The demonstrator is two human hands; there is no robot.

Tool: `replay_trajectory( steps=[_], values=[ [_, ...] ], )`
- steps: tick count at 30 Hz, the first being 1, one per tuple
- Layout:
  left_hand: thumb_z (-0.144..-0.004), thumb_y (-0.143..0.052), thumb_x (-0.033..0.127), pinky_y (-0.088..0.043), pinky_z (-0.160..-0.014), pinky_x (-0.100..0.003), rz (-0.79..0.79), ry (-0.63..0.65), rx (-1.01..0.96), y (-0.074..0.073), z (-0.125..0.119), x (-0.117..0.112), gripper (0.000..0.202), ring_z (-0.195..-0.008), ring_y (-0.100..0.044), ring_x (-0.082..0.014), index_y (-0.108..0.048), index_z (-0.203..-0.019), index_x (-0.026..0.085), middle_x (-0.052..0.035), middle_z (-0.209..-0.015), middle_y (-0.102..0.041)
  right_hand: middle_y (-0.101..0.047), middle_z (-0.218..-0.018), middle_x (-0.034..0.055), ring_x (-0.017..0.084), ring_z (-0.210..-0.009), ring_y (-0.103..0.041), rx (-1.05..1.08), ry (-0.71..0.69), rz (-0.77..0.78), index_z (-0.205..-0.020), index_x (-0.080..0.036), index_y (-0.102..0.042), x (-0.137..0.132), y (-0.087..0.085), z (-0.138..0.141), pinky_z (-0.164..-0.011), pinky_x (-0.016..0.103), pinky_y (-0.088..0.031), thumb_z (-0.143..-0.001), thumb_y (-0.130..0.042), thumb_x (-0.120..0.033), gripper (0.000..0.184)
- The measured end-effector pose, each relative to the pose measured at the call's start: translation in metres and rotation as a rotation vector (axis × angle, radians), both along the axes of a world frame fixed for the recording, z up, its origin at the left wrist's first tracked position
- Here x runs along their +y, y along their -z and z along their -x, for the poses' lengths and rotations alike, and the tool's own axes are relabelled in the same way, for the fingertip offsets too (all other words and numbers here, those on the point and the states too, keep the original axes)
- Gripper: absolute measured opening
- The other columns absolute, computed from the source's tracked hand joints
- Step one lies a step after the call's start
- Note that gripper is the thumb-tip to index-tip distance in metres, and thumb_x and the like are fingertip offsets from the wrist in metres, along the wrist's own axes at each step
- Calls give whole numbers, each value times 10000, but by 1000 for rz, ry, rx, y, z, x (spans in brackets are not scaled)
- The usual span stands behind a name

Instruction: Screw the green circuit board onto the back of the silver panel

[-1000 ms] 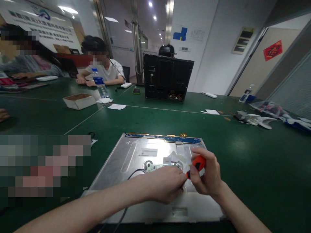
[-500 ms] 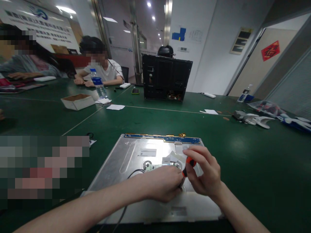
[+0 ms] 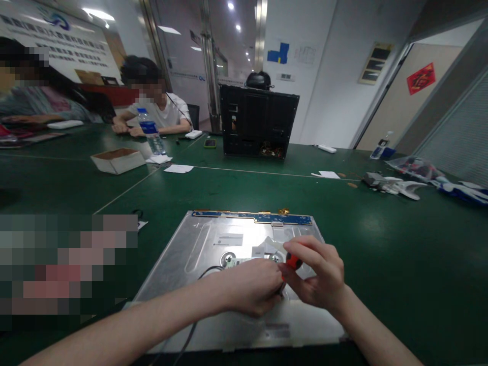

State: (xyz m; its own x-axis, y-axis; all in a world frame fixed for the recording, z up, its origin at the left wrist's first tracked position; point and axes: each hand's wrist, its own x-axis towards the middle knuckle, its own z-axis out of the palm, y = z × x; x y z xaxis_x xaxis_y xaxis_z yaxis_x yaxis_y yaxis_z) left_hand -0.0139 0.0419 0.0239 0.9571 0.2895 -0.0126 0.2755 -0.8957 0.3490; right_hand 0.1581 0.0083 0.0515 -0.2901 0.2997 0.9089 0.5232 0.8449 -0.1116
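A silver metal display panel [image 3: 173, 274] lies flat on the green table in front of me, with a blue circuit strip [image 3: 263, 218] along its far edge. My right hand [image 3: 322, 272] pinches the red and black handle of a screwdriver [image 3: 293, 261] above the panel. Closed and palm down, my left hand [image 3: 253, 287] rests over the panel's middle, just left of the screwdriver; what its fingers grip is hidden. Beside it, a small pale-green board [image 3: 230, 261] shows partly. A black cable [image 3: 190, 333] passes under my left forearm toward the near edge.
A black monitor housing [image 3: 259, 122] stands upright at the far side. Further left are a water bottle [image 3: 151, 133] and an open white box [image 3: 118, 161]. White tool-like parts [image 3: 392, 185] lie at the right. Two people sit across on the left; another is behind the housing.
My right fingers have shifted around the screwdriver handle, which has tilted and now shows more of its red end. My left hand stays nearly in place. The whole view has shifted slightly.
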Motion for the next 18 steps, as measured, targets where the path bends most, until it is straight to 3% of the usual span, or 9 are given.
replay_trajectory(
  steps=[6,14,18],
  values=[
    [-828,-598,86,-548,-685,-299,18,3,41,-9,-3,0,102,-754,-672,-230,-678,-887,110,-91,-829,-707,-692,-811,63,176,-741,-703,32,-108,25,-1234,-135,-512,1,-1,0,-616,262,-583,-843,-494,-86,395],
    [-860,-575,109,-539,-675,-293,9,-6,39,-10,-2,-2,99,-740,-653,-215,-670,-885,128,-82,-818,-691,-695,-821,72,179,-715,-705,26,-110,30,-1207,-141,-519,2,0,-1,-609,280,-593,-820,-494,-97,390],
    [-860,-581,114,-553,-719,-310,4,-3,28,-8,-2,-2,100,-785,-663,-230,-659,-921,125,-94,-869,-697,-663,-738,30,171,-648,-677,22,-107,21,-1207,-156,-514,3,2,-1,-565,271,-574,-825,-496,-114,385]
  ],
)
